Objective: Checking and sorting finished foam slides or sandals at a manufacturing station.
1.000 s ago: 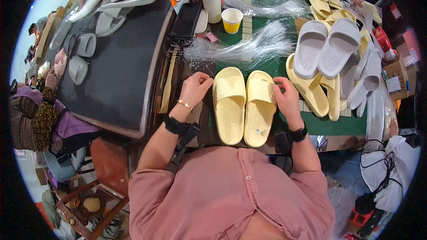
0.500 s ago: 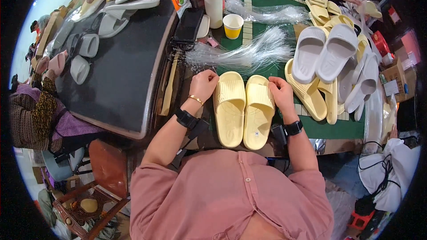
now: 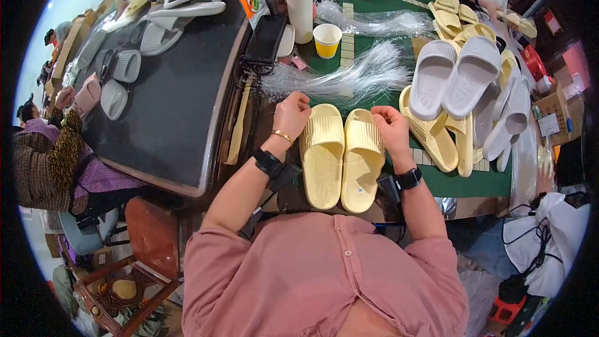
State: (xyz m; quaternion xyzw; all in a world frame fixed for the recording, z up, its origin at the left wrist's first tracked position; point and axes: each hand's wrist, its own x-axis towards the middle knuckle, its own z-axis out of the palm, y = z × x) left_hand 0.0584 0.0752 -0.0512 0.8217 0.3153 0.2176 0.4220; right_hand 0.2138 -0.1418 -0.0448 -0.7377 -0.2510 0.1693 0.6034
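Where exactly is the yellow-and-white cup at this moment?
In the head view, the yellow-and-white cup stands at the upper middle, just right of the white bottle and beyond the nearer bundle of clear strands.

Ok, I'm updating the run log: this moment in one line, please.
left hand: at left yellow slipper; right hand: at right yellow slipper; beyond them: clear strands; to right: gray slippers

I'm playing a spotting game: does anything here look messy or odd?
Nothing looks spilled or broken. The grey slippers and yellow slippers on the right are heaped at odd angles, unlike the tidy yellow pair between the hands. The nearer bundle of clear strands looks splayed.
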